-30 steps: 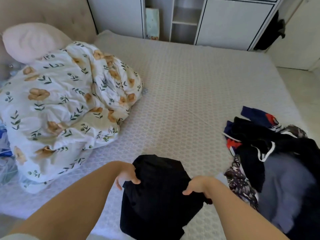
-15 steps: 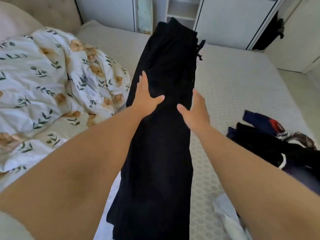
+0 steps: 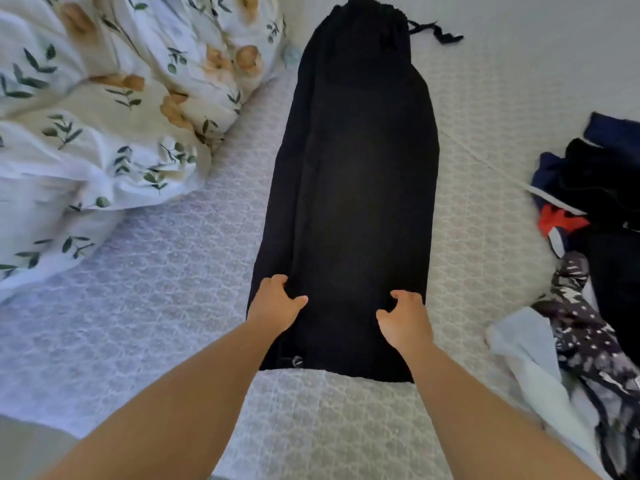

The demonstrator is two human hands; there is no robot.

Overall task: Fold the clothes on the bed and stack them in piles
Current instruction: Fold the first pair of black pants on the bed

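Black trousers (image 3: 356, 188) lie flat along the bed (image 3: 156, 306) at frame centre. Left hand (image 3: 273, 308) and right hand (image 3: 405, 322) pinch the fabric near its lower end, fingers curled. Unfolded clothes (image 3: 602, 237) sit at right.

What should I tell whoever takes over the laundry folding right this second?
Left hand and right hand: fingers curled, pinching the near end of the long black drawstring trousers.
The trousers lie flat lengthwise on the pale patterned mattress, waistband at the far end, legs apparently doubled together.
Done: garment laid out straight.
Left: fold it end to end, start a pile, then work through the heap of unfolded dark clothes at the right edge. No folded pile shows.
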